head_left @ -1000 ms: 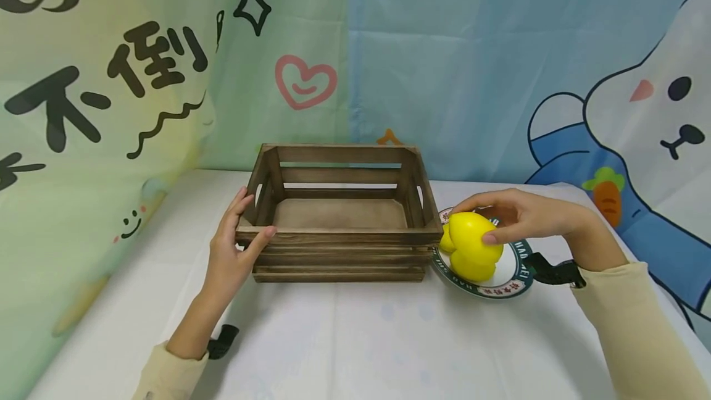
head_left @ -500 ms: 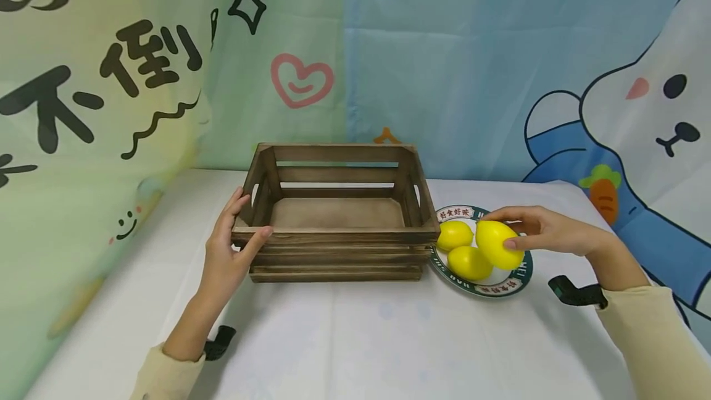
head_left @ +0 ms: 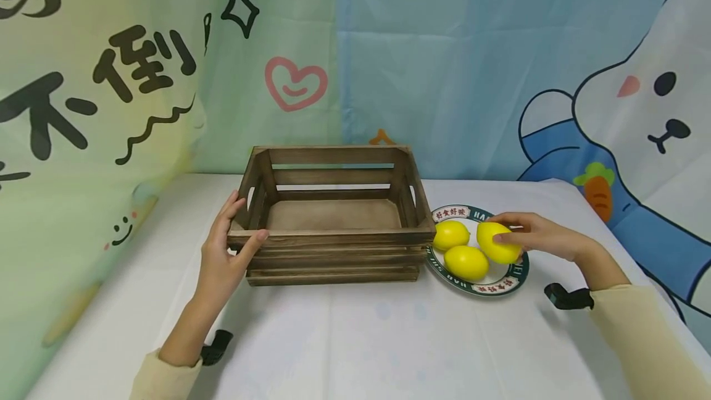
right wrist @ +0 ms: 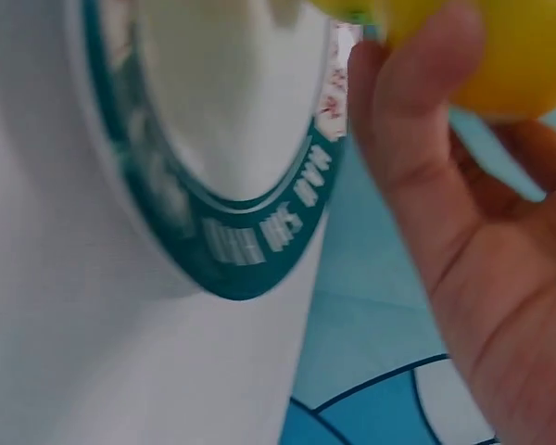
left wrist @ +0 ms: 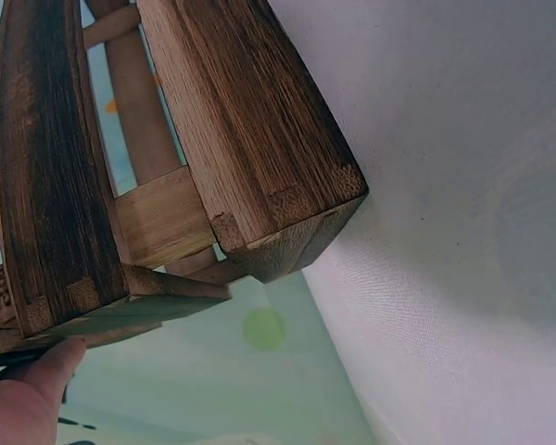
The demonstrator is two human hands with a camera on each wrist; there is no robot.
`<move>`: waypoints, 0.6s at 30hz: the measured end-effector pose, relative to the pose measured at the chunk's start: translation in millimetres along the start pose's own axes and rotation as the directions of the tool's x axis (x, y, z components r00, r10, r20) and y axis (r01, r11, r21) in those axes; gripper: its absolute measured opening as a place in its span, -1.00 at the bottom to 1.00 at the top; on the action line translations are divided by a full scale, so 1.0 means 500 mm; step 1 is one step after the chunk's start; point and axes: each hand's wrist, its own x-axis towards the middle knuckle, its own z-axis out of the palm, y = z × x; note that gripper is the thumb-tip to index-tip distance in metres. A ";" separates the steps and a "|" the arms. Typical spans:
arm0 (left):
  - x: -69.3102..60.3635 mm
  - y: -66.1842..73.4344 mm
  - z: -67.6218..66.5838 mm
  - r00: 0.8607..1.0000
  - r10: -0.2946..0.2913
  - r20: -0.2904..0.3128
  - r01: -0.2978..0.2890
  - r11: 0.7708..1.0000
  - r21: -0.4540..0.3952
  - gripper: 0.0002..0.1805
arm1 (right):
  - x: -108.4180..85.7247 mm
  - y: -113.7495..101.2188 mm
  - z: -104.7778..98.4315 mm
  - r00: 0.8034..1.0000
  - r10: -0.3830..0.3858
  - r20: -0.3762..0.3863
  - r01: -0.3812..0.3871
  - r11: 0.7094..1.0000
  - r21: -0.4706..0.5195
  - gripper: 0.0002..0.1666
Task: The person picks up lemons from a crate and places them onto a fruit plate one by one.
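A brown slatted wooden crate [head_left: 339,239] stands on the white cloth, its inside bare in the head view. My left hand [head_left: 224,258] holds its front left corner, thumb over the front rim and fingers along the left side. In the left wrist view, the thumb [left wrist: 51,371] touches the crate's corner. My right hand [head_left: 541,236] pinches a yellow lemon [head_left: 496,242] between thumb and fingers at the right of a green-rimmed plate [head_left: 491,289]. Two more lemons lie on the plate, one behind [head_left: 451,235] and one in front [head_left: 465,263].
The plate sits close against the crate's right side. White cloth [head_left: 355,338] covers the table. A printed curtain [head_left: 433,79] hangs right behind it and along the left side. A black strap [head_left: 569,296] sits at the right wrist.
My right hand has carried its lemon rightward from beside the crate to the plate's right side, uncovering the other two lemons. My left hand stays on the crate; the head view shifts slightly.
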 end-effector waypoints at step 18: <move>0.000 0.000 -0.001 1.000 0.000 0.003 0.000 1.000 -0.009 -0.29 | 0.034 0.028 0.036 0.997 0.080 -0.015 -0.081 0.995 -0.054 -0.26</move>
